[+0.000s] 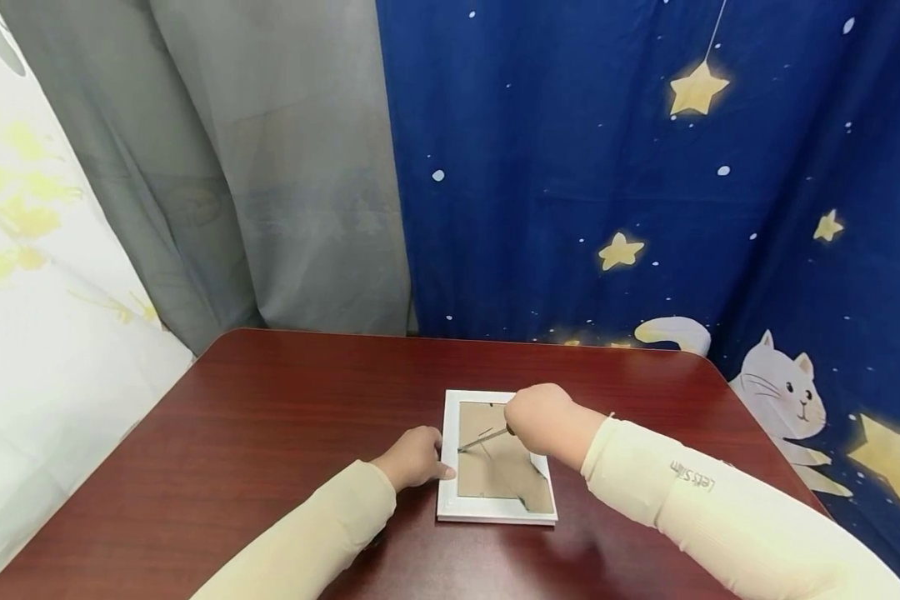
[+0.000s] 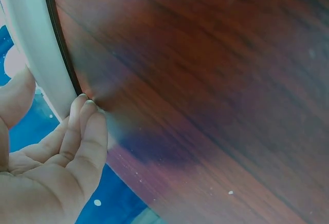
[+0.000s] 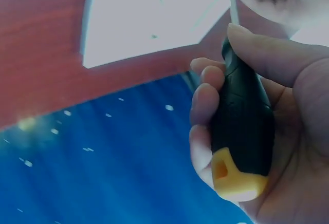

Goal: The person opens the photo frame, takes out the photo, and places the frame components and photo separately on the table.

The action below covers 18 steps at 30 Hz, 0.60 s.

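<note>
My right hand (image 1: 542,417) is wrapped around a black and yellow screwdriver (image 3: 241,131), its tip on the left side of the frame's brown backing. My left hand (image 1: 414,458) presses relaxed fingers (image 2: 85,116) against the left edge of the white picture frame (image 1: 495,508), which lies face down near the table's (image 1: 270,417) front edge. The blade could slip off and gouge the backing, I judge, since only 1 hand steadies it.

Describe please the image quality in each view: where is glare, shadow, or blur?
Head view: even light, sharp; wide-angle bending at the edges; soft sheen on the table. Left wrist view: the left hand is close and blurred, with a dark shadow beside its fingertips. Right wrist view: the picture frame is washed out white; the screwdriver handle is fairly sharp.
</note>
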Each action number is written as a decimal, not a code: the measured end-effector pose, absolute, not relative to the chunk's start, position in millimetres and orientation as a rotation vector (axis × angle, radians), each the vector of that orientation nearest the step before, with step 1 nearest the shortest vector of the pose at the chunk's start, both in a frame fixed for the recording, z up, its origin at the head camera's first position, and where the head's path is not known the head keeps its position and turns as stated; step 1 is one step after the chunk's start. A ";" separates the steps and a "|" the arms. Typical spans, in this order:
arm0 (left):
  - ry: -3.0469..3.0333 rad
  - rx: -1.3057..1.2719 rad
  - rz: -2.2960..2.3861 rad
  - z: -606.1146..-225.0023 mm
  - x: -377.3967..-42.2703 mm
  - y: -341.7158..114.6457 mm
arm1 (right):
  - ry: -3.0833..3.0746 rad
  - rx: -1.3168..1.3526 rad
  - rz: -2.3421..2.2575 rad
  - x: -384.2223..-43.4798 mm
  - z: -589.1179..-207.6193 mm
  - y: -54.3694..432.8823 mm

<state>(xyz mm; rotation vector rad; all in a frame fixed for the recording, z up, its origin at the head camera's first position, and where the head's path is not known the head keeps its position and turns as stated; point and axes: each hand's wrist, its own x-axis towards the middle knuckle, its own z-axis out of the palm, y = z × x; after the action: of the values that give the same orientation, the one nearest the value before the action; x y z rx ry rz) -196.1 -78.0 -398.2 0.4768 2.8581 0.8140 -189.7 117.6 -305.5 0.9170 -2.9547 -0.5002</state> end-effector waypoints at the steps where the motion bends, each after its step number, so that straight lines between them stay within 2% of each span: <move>1: 2.855 0.470 0.815 -398.0 -195.8 -77.9 | -2.968 0.912 -0.477 -189.4 -308.8 121.2; 9: 2.822 0.433 0.848 -395.5 -193.8 -76.2 | -3.005 0.846 -0.380 -185.7 -332.8 142.3; 18: 2.814 0.437 0.870 -396.7 -192.9 -77.3 | -3.019 0.804 -0.192 -179.4 -339.1 151.2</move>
<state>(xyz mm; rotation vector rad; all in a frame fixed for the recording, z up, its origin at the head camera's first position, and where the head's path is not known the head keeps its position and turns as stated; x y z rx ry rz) -192.9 -77.3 -396.7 0.4367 2.8142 0.8702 -179.4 151.2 -339.1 0.8038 -3.0189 -0.1920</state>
